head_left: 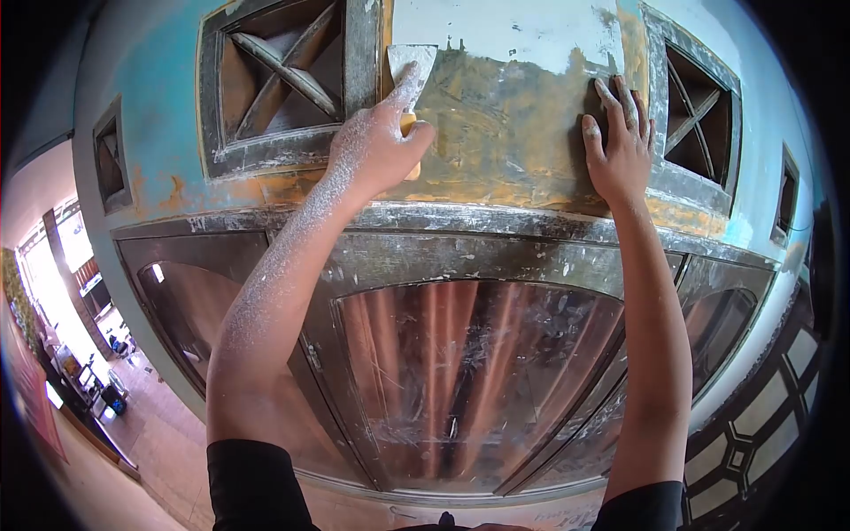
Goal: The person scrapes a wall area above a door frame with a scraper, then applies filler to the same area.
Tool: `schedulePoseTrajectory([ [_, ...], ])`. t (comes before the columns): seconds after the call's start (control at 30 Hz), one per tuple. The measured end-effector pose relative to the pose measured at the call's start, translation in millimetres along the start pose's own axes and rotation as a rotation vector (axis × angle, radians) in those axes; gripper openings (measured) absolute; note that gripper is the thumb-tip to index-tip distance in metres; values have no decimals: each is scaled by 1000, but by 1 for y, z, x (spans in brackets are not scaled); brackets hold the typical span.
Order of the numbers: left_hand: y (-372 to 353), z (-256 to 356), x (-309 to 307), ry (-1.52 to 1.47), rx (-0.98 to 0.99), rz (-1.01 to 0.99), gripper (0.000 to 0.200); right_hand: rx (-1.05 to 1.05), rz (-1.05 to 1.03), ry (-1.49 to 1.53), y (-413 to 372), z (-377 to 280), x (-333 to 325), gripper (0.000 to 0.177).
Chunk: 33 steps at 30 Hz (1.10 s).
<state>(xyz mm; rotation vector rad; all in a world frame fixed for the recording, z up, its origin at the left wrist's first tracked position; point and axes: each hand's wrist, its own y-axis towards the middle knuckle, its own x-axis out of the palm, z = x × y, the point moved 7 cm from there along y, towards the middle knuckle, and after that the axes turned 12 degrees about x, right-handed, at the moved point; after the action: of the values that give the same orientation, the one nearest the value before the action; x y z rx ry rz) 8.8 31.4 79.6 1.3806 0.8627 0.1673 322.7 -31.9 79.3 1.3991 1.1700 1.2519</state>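
Note:
My left hand [379, 146] is closed round the yellow handle of a putty knife [414, 64], one finger stretched along its wide metal blade. White dust coats that hand and forearm. The blade lies against the wall panel [505, 133], near its left edge. Brown and ochre bare patches cover the lower part of this panel, while white coating [513, 31] remains above with a ragged lower border. On the panel's right side, my right hand [620, 146] rests with spread fingers, dusty at the tips, and holds nothing.
Wooden vents with crossed bars, one at left [283, 75] and one at right [702, 119], flank the panel. Below runs a dark wooden frame [478, 252] with a glass pane [478, 380] and pinkish curtains behind. A doorway with scattered items [111, 398] is at far left.

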Motion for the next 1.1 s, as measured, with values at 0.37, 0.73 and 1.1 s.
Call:
schedulePoseTrajectory([
  [0.37,50,-7,-26,139,42,-10,68,-45,-30,-76,12,0,-1,50],
  [0.73,122,4,-54,463,-4,-42,58,-151,84,-31,121,12,21,51],
  [1.1,227,-17,-102,442,6,75,52,-150,84,29,117,8,18,51],
])
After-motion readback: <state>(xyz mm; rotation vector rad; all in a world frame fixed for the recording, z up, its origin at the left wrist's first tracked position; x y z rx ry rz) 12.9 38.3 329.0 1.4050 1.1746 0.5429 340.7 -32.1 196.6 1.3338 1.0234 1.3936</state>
